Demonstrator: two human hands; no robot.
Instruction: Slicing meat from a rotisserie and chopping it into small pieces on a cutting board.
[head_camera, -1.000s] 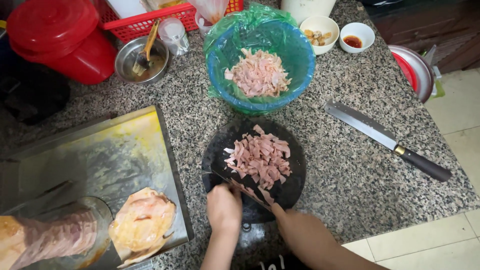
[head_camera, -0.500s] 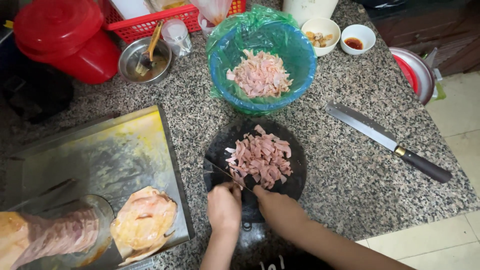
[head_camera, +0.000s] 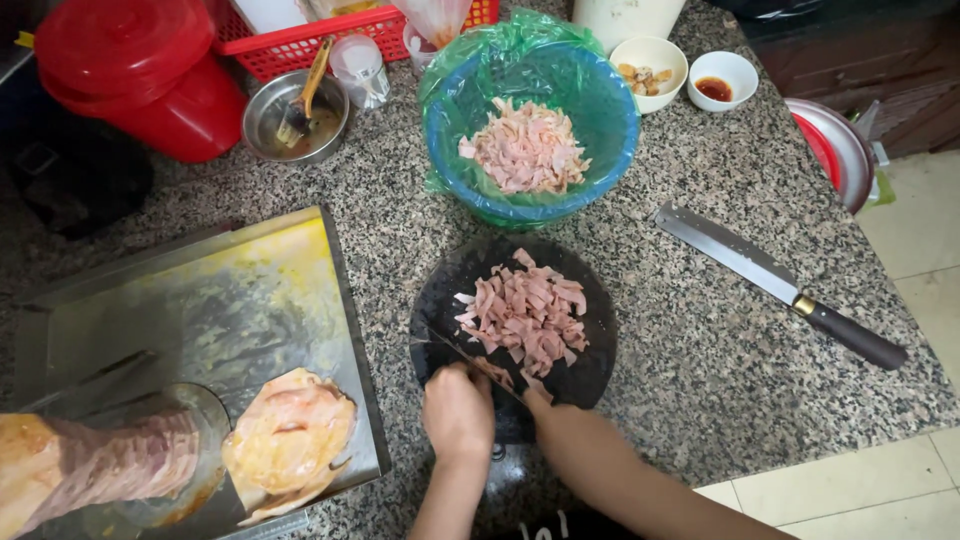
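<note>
Chopped meat (head_camera: 527, 318) lies heaped on a round black board (head_camera: 590, 375) mid-desk. The left hand (head_camera: 456, 408), fingers curled round a thin blade (head_camera: 447, 345), sits at the board's near edge; the right hand (head_camera: 535, 397) touches the meat, its fingers hidden. Behind stands a blue basket (head_camera: 600, 110) of meat; a cleaver (head_camera: 770, 282) lies right, a metal tray (head_camera: 250, 290) left.

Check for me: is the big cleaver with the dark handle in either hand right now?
No: the cleaver lies alone on the granite counter, right of the black cutting board, away from both hands.
</note>
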